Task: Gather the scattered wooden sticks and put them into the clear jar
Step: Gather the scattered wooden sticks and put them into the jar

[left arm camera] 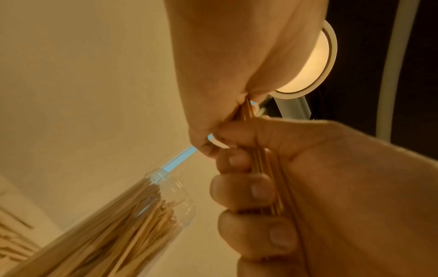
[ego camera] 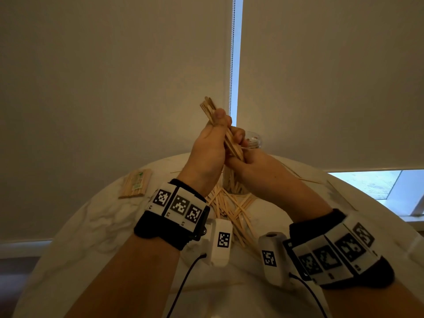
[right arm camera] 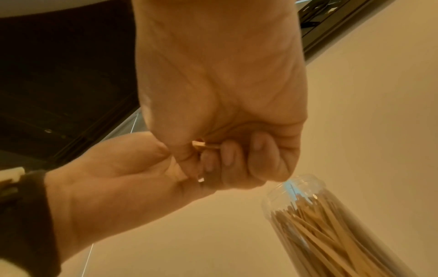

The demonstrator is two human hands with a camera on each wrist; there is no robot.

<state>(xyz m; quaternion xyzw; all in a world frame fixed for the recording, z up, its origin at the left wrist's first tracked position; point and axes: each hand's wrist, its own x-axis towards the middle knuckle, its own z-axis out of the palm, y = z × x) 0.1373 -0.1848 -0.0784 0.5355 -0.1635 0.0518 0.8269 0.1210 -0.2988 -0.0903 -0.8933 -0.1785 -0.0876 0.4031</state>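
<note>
Above the surface: we see both hands raised, gripping one bundle of wooden sticks (ego camera: 226,131).
Left hand (ego camera: 210,148): curled round the bundle.
Right hand (ego camera: 246,157): fingers wrapped round its lower part.
Surface (ego camera: 91,226): round, white marble; loose sticks (ego camera: 229,207) piled, a wrapped pack (ego camera: 135,183) at left.
Clear jar (left arm camera: 132,221): stick-filled, just beside the hands.
Room: beige roller blinds (ego camera: 114,76), window strip between.

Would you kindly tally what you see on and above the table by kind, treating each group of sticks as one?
Hands: 2 (left hand, right hand)
Held bundle of sticks: 1
Loose pile of sticks: 1
Wrapped pack of sticks: 1
Clear jar: 1
Wrist bands: 2
Total: 8
</note>
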